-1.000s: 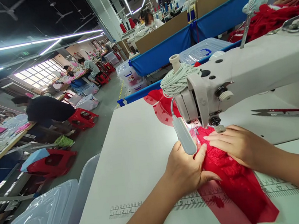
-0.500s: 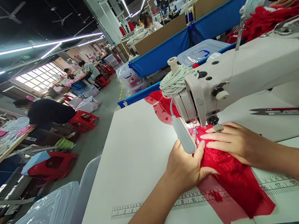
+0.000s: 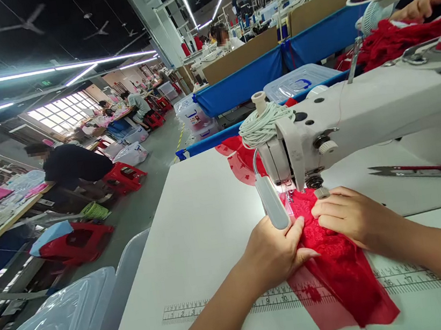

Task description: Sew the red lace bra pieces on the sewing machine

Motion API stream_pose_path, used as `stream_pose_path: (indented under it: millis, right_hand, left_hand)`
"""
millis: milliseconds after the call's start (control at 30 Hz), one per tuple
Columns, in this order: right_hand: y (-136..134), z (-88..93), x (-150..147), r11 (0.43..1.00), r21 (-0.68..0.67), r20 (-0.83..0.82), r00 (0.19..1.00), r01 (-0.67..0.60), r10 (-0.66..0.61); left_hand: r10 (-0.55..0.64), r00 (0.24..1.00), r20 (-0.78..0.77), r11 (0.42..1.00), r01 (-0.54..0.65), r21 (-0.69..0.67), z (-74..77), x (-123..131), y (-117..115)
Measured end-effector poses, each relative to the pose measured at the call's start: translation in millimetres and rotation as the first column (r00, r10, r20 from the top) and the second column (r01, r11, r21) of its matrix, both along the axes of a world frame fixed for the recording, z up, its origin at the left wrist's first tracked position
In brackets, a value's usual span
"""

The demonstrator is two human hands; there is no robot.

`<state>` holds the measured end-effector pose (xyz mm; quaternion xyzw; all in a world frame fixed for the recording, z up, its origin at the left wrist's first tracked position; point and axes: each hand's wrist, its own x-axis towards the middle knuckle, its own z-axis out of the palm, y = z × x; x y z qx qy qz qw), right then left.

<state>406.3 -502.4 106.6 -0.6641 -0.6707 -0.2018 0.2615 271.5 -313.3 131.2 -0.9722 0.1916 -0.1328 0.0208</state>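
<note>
A length of red lace fabric with a sheer border (image 3: pixel 340 273) runs from under the needle area of a white sewing machine (image 3: pixel 368 113) toward the table's front edge. My left hand (image 3: pixel 274 250) holds its left side down on the table, forefinger and thumb on the cloth; the lamp hides some fingers. On the right edge, my right hand (image 3: pixel 347 218) has its fingers bent and closed on the lace, just below the machine head. The presser foot (image 3: pixel 289 196) rests at the cloth's far end. A small grey lamp (image 3: pixel 272 202) lights this spot.
Thread snips (image 3: pixel 412 171) lie right of my right hand. More red fabric (image 3: pixel 242 159) lies behind the machine head. A printed ruler (image 3: pixel 183 313) crosses the white table (image 3: pixel 168 258). Plastic boxes (image 3: pixel 63 326) stand at lower left; a co-worker's hand (image 3: pixel 421 7) is at upper right.
My right hand has drawn back to the right and its fingers have bent in, baring more lace. The cloth's near end has shifted slightly left. My left hand stays nearly in place.
</note>
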Motion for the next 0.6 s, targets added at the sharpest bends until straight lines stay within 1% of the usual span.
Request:
stream_pose_path:
  millis: [167, 300, 433, 533, 600]
  right_hand:
    - [0.1, 1.8, -1.3, 1.000, -0.029, 0.010, 1.000, 0.007, -0.007]
    - [-0.6, 1.1, -4.0, 0.999, -0.047, 0.012, 1.000, -0.006, 0.007]
    - [0.5, -0.5, -4.1, 0.998, -0.056, -0.023, 1.000, -0.019, 0.018]
    - [1.3, -2.1, -2.9, 0.998, -0.057, -0.045, 0.999, -0.024, 0.021]
    - [1.5, -2.5, -2.1, 0.998, -0.051, -0.042, 0.999, -0.023, 0.021]
  left_hand:
    - [-0.011, 0.999, 0.046, 0.998, 0.014, -0.061, -0.1, -1.9, -2.4]
    - [0.001, 1.000, 0.023, 0.994, 0.001, -0.106, 3.6, -1.8, -2.8]
    - [0.013, 1.000, -0.023, 0.995, -0.015, -0.101, 7.6, -2.1, -3.6]
    - [0.058, 0.995, -0.082, 0.995, -0.064, -0.077, 8.1, -2.0, -4.8]
    - [0.079, 0.992, -0.094, 0.995, -0.085, -0.057, 6.6, -1.9, -4.8]
